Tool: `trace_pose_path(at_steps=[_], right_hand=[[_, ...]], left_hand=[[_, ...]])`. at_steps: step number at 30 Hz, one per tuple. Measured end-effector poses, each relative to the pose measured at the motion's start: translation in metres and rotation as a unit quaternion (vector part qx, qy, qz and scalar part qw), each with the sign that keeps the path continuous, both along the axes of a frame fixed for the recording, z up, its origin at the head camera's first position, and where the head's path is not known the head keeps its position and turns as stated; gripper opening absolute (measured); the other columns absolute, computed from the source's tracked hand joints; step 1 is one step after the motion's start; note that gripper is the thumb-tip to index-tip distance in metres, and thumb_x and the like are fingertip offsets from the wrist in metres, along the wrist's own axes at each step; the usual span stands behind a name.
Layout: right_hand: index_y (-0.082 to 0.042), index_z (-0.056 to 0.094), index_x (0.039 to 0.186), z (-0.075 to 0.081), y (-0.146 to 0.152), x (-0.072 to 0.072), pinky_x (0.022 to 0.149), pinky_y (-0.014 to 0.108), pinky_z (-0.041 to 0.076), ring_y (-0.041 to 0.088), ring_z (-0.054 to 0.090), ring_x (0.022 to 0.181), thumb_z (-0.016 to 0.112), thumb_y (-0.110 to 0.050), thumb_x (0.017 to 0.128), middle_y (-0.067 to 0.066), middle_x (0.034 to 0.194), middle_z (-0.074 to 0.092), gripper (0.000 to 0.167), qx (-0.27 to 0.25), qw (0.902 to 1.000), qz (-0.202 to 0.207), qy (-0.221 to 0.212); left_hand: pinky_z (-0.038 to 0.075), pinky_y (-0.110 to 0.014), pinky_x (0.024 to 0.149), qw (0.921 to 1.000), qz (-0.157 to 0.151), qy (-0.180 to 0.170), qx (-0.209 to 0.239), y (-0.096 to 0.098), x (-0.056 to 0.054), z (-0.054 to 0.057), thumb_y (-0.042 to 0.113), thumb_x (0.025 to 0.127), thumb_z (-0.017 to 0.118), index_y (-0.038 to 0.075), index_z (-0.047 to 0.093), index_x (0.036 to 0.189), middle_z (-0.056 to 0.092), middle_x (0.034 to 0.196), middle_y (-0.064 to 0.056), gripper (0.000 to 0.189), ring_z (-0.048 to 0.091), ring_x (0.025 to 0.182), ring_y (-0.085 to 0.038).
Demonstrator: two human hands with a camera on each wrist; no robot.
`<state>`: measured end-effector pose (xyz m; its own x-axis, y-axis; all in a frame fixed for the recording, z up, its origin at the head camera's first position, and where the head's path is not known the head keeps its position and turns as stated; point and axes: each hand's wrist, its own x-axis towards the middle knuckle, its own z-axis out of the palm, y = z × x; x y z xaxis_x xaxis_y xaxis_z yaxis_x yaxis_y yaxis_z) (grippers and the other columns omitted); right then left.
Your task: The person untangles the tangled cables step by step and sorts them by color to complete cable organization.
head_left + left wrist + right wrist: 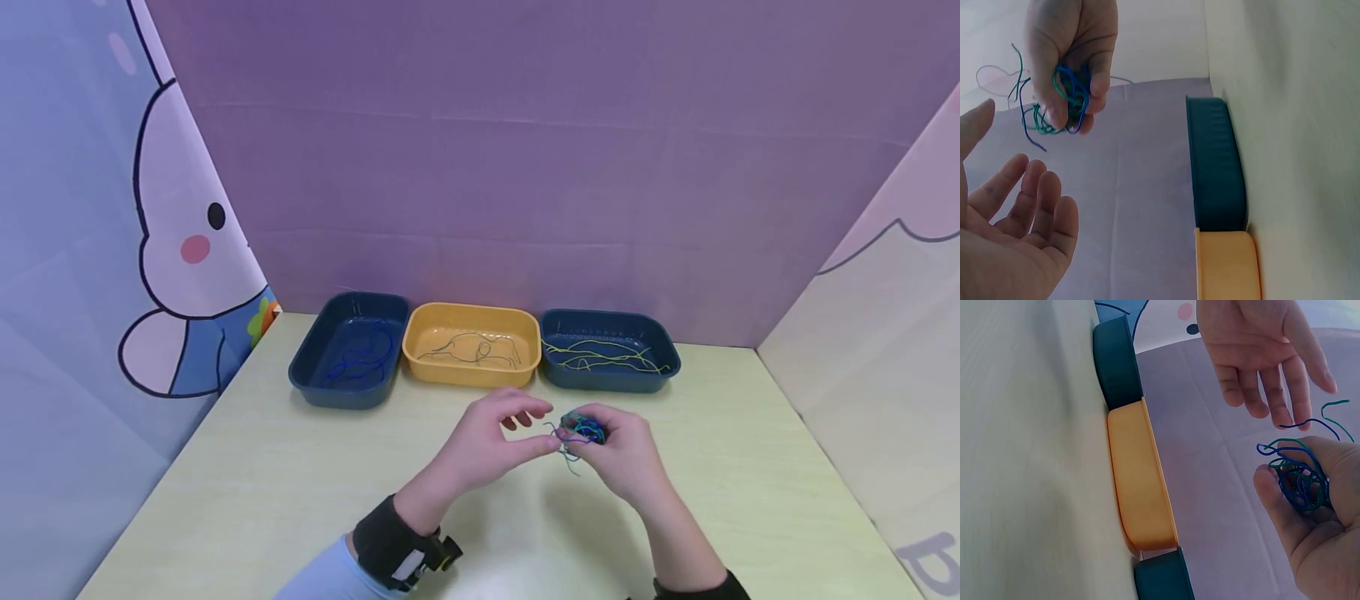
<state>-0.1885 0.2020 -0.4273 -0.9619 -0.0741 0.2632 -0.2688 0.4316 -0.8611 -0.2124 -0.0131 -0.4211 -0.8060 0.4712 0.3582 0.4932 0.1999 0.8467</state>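
Note:
A tangled bundle of thin blue and green cords [583, 428] is gripped in my right hand [626, 454], above the table in front of the trays. Loose cord ends stick out of the bundle toward the left hand. My left hand [498, 433] hovers just beside it, thumb and fingers spread apart, holding nothing. In the left wrist view, the left fingers [1050, 197] stay clear of the cord tangle [1072, 94]. From the right wrist, the bundle [1302, 484] sits between the right thumb and fingers; its core is partly hidden by the hand.
Three trays stand in a row at the table's back: a dark blue one [306, 377] with blue cord, a yellow one [420, 370] with thin dark-looking cords, and another dark blue one [603, 383] with yellow cords. Behind them rises a purple cloth [480, 183].

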Motion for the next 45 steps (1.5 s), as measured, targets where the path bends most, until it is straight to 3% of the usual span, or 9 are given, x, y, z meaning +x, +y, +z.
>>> trace_pose_path(at_steps=[3,13,22,31,41,45], right_hand=[[-0.005,0.077,0.097,0.0,-0.003,0.0,0.07,0.027,0.058,0.017,0.067,0.078,0.083,0.001,0.081,0.003,0.087,0.074,0.018,0.021,0.9998,0.001,0.006],[-0.008,0.077,0.096,-0.002,-0.006,0.0,0.069,0.027,0.055,0.017,0.063,0.076,0.086,-0.006,0.082,0.0,0.084,0.072,0.017,0.059,0.9982,0.003,0.007],[-0.006,0.077,0.098,-0.002,-0.005,0.0,0.067,0.027,0.056,0.016,0.063,0.074,0.085,-0.007,0.083,0.0,0.084,0.071,0.017,0.058,0.9983,0.006,0.003],[-0.006,0.076,0.097,-0.002,-0.002,0.0,0.064,0.028,0.057,0.015,0.065,0.07,0.084,-0.012,0.085,0.0,0.083,0.072,0.016,0.042,0.999,0.012,0.008],[-0.008,0.077,0.097,0.001,0.002,0.002,0.061,0.027,0.056,0.015,0.063,0.067,0.084,-0.01,0.085,0.0,0.082,0.071,0.014,0.037,0.9992,0.012,0.012],[-0.008,0.077,0.097,0.003,0.005,0.002,0.061,0.027,0.056,0.015,0.063,0.068,0.083,-0.008,0.085,0.0,0.083,0.072,0.014,0.044,0.999,0.004,0.011]], left_hand=[[0.052,-0.033,0.078,0.9999,-0.004,0.001,-0.009,0.004,0.002,-0.001,0.028,0.088,0.083,0.016,0.078,0.111,0.066,0.099,0.01,0.026,0.061,0.093,-0.017],[0.044,-0.025,0.066,0.9999,-0.01,0.01,-0.006,0.009,0.006,-0.001,0.021,0.091,0.08,0.018,0.082,0.094,0.063,0.084,0.012,0.004,0.056,0.079,-0.011],[0.049,-0.032,0.07,0.9997,0.004,0.011,-0.021,0.007,0.005,0.0,0.023,0.095,0.075,0.021,0.079,0.095,0.064,0.083,0.014,0.005,0.057,0.081,-0.011],[0.045,-0.03,0.07,0.9997,0.014,-0.003,-0.021,-0.002,0.004,0.005,0.024,0.098,0.071,0.019,0.078,0.1,0.064,0.084,0.012,0.009,0.057,0.081,-0.013],[0.046,-0.031,0.073,0.9996,0.025,0.0,0.01,-0.01,0.006,0.013,0.02,0.098,0.071,0.017,0.076,0.1,0.066,0.086,0.013,0.007,0.056,0.081,-0.014],[0.045,-0.03,0.072,0.999,0.025,0.019,0.034,-0.014,0.008,0.018,0.017,0.098,0.071,0.016,0.076,0.099,0.066,0.086,0.01,0.005,0.056,0.08,-0.015]])
